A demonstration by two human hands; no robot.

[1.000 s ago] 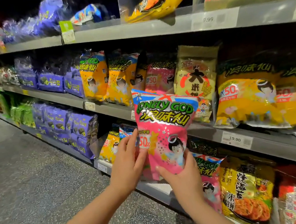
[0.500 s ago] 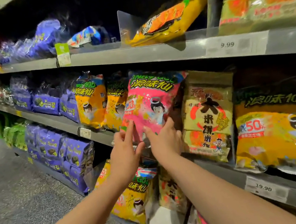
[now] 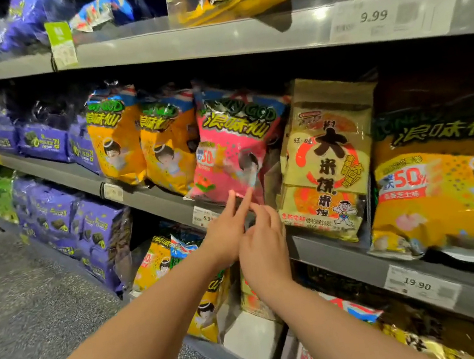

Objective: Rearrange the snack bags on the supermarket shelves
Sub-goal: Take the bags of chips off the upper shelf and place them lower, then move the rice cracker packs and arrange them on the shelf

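two bare forearms reach in from six o'clock. the left hand (image 3: 226, 237) is loose, its fingers (image 3: 241, 205) stretched out and tipping the bottom edge of the pink snack bag (image 3: 234, 148), grasping nothing. the right hand (image 3: 264, 252), just beside it at three o'clock, hangs relaxed and empty, fingers softly curled. the glossy, crinkly pink bag stands upright on the grey metal middle shelf (image 3: 151, 197), puffy orange bags (image 3: 144, 150) at its nine o'clock, a matte gold rectangular pack (image 3: 329, 161) touching it at three o'clock. farther left, purple pouches (image 3: 43, 141).

Pink bag (image 3: 234, 151) wedged between neighbours (no side gap); aisle floor (image 3: 32, 305) open.
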